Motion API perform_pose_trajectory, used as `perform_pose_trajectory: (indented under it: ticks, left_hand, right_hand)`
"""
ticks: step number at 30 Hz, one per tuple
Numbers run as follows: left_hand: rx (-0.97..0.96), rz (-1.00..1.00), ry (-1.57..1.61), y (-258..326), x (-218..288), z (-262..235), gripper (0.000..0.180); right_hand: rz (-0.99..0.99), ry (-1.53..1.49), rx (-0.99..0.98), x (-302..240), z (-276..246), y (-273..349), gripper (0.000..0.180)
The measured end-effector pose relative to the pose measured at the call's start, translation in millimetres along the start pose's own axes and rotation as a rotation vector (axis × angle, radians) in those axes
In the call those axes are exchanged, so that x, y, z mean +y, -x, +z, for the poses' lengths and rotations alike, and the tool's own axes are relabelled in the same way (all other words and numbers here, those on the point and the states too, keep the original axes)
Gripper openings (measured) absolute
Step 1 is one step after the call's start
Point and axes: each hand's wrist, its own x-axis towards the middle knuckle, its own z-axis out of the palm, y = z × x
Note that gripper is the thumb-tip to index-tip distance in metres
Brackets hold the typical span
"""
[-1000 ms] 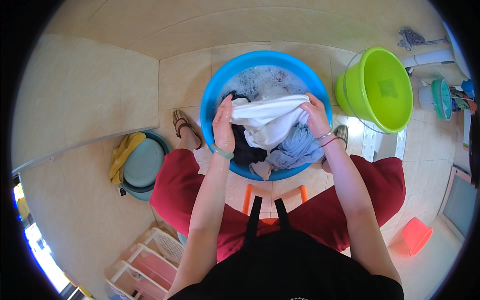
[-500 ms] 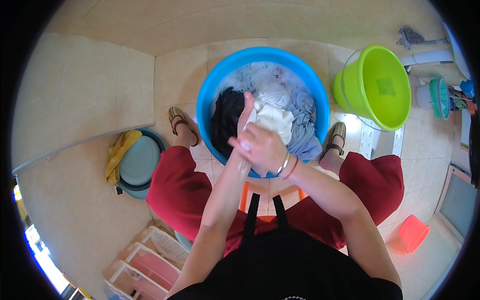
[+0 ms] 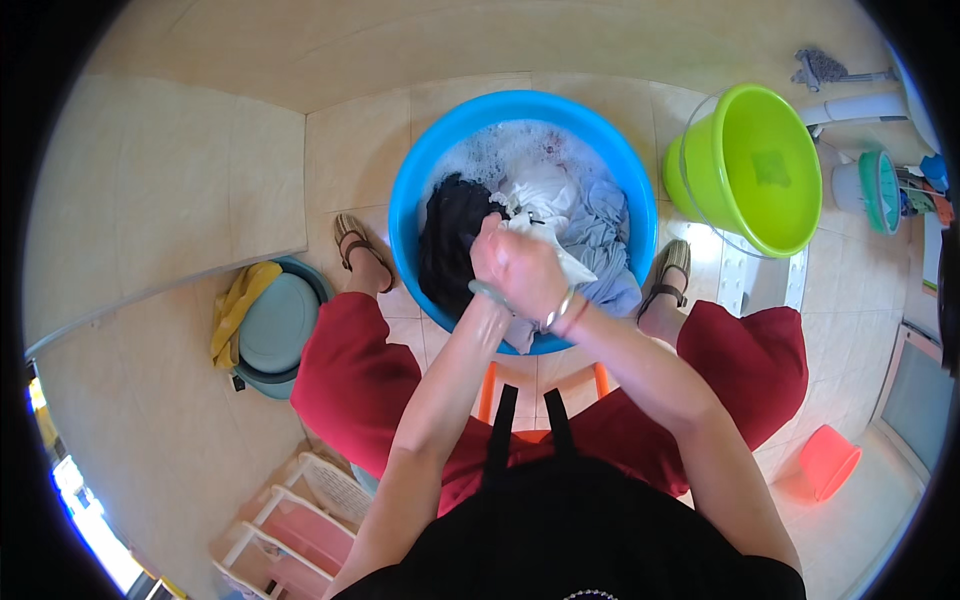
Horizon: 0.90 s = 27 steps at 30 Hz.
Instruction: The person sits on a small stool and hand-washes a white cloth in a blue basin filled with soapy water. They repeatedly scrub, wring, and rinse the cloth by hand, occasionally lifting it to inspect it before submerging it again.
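A round blue tub (image 3: 405,180) holds soaking clothes in sudsy water. Over its near middle my two hands are pressed together. My left hand (image 3: 487,243) is closed, mostly hidden behind the right, with a pale bangle at its wrist. My right hand (image 3: 533,272) is curled against it, slightly blurred. A wet white garment (image 3: 537,195) runs up to both hands and appears gripped between them; the exact hold is hidden. Dark clothing (image 3: 447,237) lies left of the hands, grey-blue clothing (image 3: 598,245) to the right.
A lime green bucket (image 3: 735,170) with a wire handle stands right of the tub. At left are grey-green basins (image 3: 281,320) with a yellow cloth (image 3: 240,310). A pink-and-white rack (image 3: 300,535) stands lower left, a small coral bucket (image 3: 829,462) lower right.
My right hand has slid forward from the left wrist onto the left hand, uncovering the bangle. The left fingers, stretched out before, are now curled in. The white garment has shifted.
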Motion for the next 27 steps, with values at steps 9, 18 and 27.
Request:
perform_pose_trajectory:
  ticks: [9,18,27]
  left_hand:
    - [0.054,0.572,-1.406,8.6,18.5,-26.6,0.066]
    - [-0.299,0.703,-1.325,24.6,58.4,18.4,0.023]
    - [-0.313,0.514,-0.223,2.6,71.6,-2.9,0.034]
  right_hand:
    - [0.511,-0.186,-0.376,106.1,-53.8,-26.5,0.026]
    - [0.219,-0.144,-0.597,62.5,-68.0,-32.8,0.050]
    - [0.762,-0.993,-0.066,102.8,-58.7,1.4,0.050]
